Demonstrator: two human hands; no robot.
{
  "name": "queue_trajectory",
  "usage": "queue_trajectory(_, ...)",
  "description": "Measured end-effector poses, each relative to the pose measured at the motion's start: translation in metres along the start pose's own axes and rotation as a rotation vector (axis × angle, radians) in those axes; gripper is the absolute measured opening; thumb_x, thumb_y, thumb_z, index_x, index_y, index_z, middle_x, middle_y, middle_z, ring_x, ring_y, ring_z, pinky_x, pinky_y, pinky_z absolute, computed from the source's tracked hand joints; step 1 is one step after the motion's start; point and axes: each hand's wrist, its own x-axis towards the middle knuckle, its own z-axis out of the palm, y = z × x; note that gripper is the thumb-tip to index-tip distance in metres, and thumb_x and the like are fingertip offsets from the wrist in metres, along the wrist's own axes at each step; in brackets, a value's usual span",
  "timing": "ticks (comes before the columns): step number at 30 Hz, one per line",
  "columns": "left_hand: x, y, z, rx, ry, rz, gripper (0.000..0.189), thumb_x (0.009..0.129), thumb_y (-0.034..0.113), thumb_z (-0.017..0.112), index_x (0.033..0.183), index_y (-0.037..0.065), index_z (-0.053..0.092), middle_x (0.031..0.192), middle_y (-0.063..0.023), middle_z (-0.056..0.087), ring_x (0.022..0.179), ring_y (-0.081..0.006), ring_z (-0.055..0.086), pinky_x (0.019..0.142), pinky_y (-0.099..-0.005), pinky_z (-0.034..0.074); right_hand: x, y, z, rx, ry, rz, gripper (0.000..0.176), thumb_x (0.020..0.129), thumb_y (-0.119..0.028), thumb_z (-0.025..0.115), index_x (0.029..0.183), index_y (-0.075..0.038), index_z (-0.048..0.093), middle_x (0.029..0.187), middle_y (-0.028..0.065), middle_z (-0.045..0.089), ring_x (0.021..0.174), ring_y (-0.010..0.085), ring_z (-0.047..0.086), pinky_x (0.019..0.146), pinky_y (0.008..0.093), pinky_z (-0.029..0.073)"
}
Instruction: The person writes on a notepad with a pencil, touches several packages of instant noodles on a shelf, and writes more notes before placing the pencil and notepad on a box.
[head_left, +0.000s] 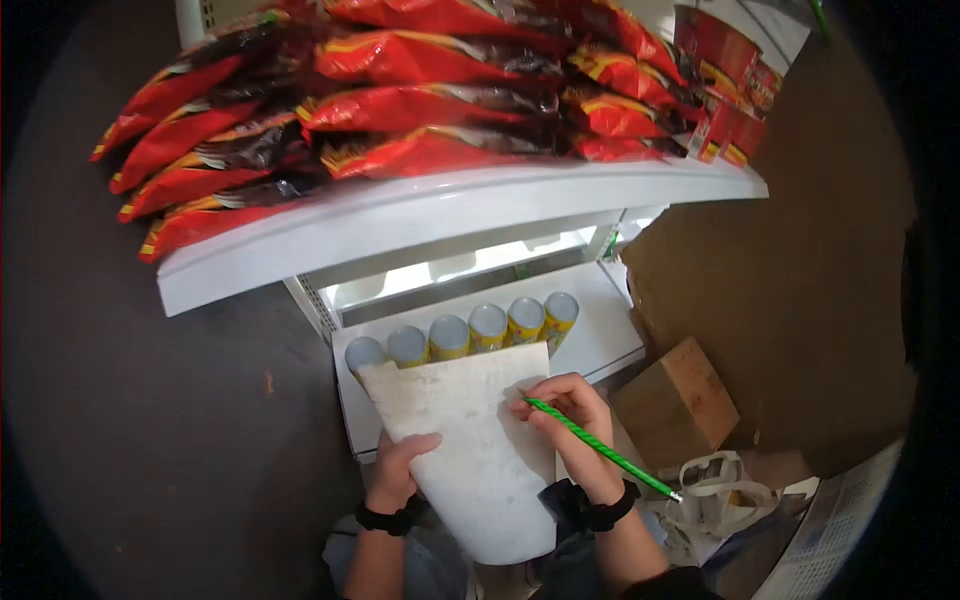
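Observation:
A whitish sheet of paper [470, 465] with faint smudges and a slightly curled top edge spans the space in front of my lap. My left hand [397, 472] grips its left edge, thumb on top and the other fingers hidden beneath. In my right hand [575, 430] is a green striped pencil [605, 450], its writing end close over the upper right of the sheet and its metal-tipped end slanting down to the right. Just past the sheet's top edge stands a row of yellow cans [487, 322] with grey lids; the sheet overlaps some of them in this view.
Stacked red packets [430, 150] fill the white upper shelf [460, 205], with red cups [715, 50] at its right end. The cans stand on the white lower shelf [600, 330]. A cardboard box [675, 400], a whitish bag [720, 495] and a white perforated crate [840, 530] lie to the right.

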Motion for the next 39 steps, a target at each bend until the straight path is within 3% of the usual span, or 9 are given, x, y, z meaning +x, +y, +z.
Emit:
queue_trajectory(6,0.001,-0.003,-0.004,0.028,0.039,0.063,0.055,0.065,0.004,0.054,0.118,-0.003,0.039,0.110,-0.0132,0.051,0.098,-0.0238,0.052,0.085,-0.0316,0.041,-0.005,0.011,0.001,-0.002,0.070,0.010,0.007,0.076,-0.001,0.055,0.082,-0.002,0.050,0.079,0.0049,0.059,0.070,0.0082,0.051,0.065,0.0224,0.041)
queue_trajectory(11,0.000,-0.006,-0.002,0.043,0.012,0.088,0.057,0.065,0.004,0.055,0.119,-0.004,0.039,0.110,-0.0131,0.051,0.100,-0.0239,0.051,0.085,-0.0313,0.040,-0.010,0.013,-0.005,-0.217,0.133,-0.109,0.011,0.074,-0.003,0.058,0.079,-0.002,0.049,0.068,0.0032,0.055,0.063,0.0077,0.049,0.059,0.0217,0.040)
queue_trajectory(22,0.000,-0.005,-0.002,0.052,-0.020,0.084,0.056,0.065,0.004,0.055,0.118,-0.004,0.040,0.109,-0.0121,0.052,0.100,-0.0226,0.051,0.086,-0.0308,0.039,-0.013,0.013,-0.004,-0.278,0.060,-0.152,0.010,0.072,-0.003,0.059,0.077,-0.002,0.050,0.066,0.0049,0.053,0.060,0.0121,0.050,0.058,0.0228,0.040)
queue_trajectory(25,0.000,-0.003,-0.002,0.055,-0.038,0.086,0.056,0.065,0.004,0.056,0.118,-0.003,0.040,0.109,-0.0121,0.052,0.100,-0.0223,0.051,0.086,-0.0306,0.039,-0.010,0.017,-0.003,-0.412,0.069,-0.305,0.010,0.072,-0.002,0.059,0.076,-0.002,0.050,0.067,0.0042,0.053,0.060,0.0111,0.049,0.059,0.0228,0.040)
queue_trajectory(28,0.000,-0.001,0.001,0.044,-0.048,0.095,0.056,0.065,0.003,0.057,0.118,-0.003,0.040,0.109,-0.0124,0.052,0.101,-0.0222,0.051,0.086,-0.0305,0.039,-0.013,0.017,-0.002,-0.348,0.057,-0.244,0.010,0.075,0.001,0.053,0.079,-0.002,0.045,0.072,0.0076,0.056,0.064,0.0107,0.052,0.061,0.0227,0.042)
queue_trajectory(30,-0.001,0.000,0.001,0.035,-0.053,0.100,0.056,0.064,0.003,0.057,0.118,-0.003,0.040,0.109,-0.0125,0.052,0.101,-0.0222,0.051,0.086,-0.0305,0.039,-0.014,0.017,0.000,-0.198,0.152,-0.135,0.013,0.074,-0.002,0.059,0.072,-0.002,0.046,0.066,0.0015,0.053,0.060,0.0065,0.047,0.057,0.0214,0.040)
queue_trajectory(39,0.001,0.001,0.001,0.021,-0.071,0.084,0.056,0.064,0.002,0.057,0.117,-0.004,0.040,0.108,-0.0130,0.052,0.100,-0.0227,0.051,0.085,-0.0311,0.039,-0.014,0.023,-0.004,-0.205,0.187,-0.091,0.014,0.075,-0.002,0.058,0.071,-0.002,0.044,0.063,0.0015,0.052,0.059,0.0053,0.047,0.055,0.0199,0.039)
